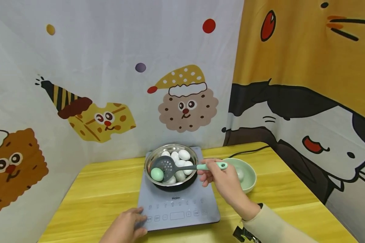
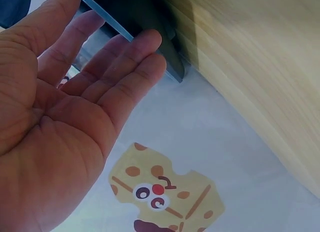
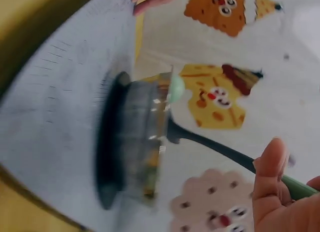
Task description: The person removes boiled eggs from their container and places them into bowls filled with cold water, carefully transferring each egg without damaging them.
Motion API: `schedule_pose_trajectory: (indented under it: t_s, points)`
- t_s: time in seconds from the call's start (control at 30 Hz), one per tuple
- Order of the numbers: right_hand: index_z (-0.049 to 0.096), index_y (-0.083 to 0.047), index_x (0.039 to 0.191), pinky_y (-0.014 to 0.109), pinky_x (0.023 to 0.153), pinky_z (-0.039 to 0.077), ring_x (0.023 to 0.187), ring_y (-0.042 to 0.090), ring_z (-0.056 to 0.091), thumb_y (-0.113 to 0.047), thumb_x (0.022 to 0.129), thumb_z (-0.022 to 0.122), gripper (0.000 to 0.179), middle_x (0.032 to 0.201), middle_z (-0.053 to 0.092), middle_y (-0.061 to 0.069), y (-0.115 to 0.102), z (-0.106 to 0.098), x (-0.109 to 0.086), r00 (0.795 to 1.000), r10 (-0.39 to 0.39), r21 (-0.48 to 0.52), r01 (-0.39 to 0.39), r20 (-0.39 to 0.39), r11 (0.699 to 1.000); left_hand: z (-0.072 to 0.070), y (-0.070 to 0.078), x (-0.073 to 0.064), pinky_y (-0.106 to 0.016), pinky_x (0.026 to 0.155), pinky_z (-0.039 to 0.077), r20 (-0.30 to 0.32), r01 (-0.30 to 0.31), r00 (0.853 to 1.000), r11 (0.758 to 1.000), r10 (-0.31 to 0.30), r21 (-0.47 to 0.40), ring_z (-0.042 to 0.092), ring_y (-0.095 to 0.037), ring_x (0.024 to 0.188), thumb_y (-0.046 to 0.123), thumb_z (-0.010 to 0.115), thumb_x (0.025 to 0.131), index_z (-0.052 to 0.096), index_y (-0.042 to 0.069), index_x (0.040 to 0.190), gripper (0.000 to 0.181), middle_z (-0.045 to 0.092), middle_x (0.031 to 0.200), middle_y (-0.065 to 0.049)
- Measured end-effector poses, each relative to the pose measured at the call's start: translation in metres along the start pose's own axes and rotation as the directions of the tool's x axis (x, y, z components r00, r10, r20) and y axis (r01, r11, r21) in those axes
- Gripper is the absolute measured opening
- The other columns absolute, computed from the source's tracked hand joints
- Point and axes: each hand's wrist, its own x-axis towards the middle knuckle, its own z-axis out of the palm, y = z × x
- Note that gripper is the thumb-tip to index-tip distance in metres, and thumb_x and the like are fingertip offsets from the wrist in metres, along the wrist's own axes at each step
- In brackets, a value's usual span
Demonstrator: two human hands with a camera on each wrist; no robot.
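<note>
My right hand [image 1: 223, 179] grips the mint-green handle [image 1: 211, 166] of a dark grey slotted skimmer [image 1: 165, 165]. Its perforated head lies over the left part of a steel pot [image 1: 148, 160] that holds several white eggs [image 1: 184, 155]. A mint-green egg [image 1: 157, 174] is at the skimmer head's lower left; in the right wrist view this egg [image 3: 176, 88] shows above the blurred rim. My left hand [image 1: 124, 224] touches the front left edge of the grey induction cooktop [image 1: 182, 202], with its fingers [image 2: 135, 79] loosely bent in the left wrist view.
A light green bowl [image 1: 251, 172] stands right of the cooktop, partly behind my right hand, with a pale egg [image 1: 240, 174] inside. A black cable [image 1: 246, 151] runs along the back of the yellow wood-grain table [image 1: 103, 189]. Cartoon-printed curtains [image 1: 109, 50] border the back and sides.
</note>
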Motion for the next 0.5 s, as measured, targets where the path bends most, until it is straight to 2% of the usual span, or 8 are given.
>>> schedule_pose_trajectory:
  t_s: [0.13,0.23,0.4,0.5]
  points:
    - [0.071,0.005,0.123,0.033,0.067,0.067,0.069,0.018,0.073,-0.020,0.111,0.049,0.035,0.090,0.081,0.015,0.015,-0.014,0.006,0.988,0.148,0.124,-0.143,-0.039,0.982,0.000,-0.003,0.000,-0.066,0.107,0.053,0.017,0.010,1.000,1.000,-0.010,-0.006,0.068,-0.050,0.125,0.019,0.095,0.077,0.082,0.003,0.110,0.038,0.071,0.136,-0.026]
    - [0.070,0.004,0.126,0.032,0.068,0.066,0.069,0.018,0.073,-0.022,0.112,0.048,0.037,0.092,0.082,0.016,0.022,-0.024,0.008,0.979,0.201,0.160,-0.191,-0.045,0.968,0.001,-0.005,0.001,-0.067,0.105,0.053,0.030,-0.010,0.999,1.000,0.011,-0.013,0.068,-0.052,0.123,0.019,0.094,0.079,0.081,0.001,0.111,0.039,0.070,0.135,-0.029]
    - [0.066,0.007,0.126,0.032,0.069,0.067,0.070,0.017,0.073,-0.023,0.113,0.046,0.038,0.093,0.083,0.014,0.017,-0.046,0.006,0.981,0.185,0.172,-0.173,-0.059,0.970,0.000,-0.006,0.004,-0.068,0.102,0.054,0.032,-0.060,0.998,0.998,0.061,-0.020,0.068,-0.054,0.120,0.019,0.093,0.080,0.080,-0.003,0.112,0.041,0.069,0.134,-0.032]
    - [0.064,0.008,0.127,0.033,0.070,0.067,0.071,0.016,0.073,-0.024,0.115,0.045,0.039,0.092,0.083,0.010,0.010,-0.066,0.003,0.988,0.144,0.149,-0.133,-0.063,0.980,0.000,-0.005,0.006,-0.068,0.102,0.054,0.046,-0.053,0.997,0.998,0.054,-0.029,0.068,-0.055,0.121,0.018,0.093,0.081,0.080,-0.003,0.112,0.041,0.069,0.135,-0.032]
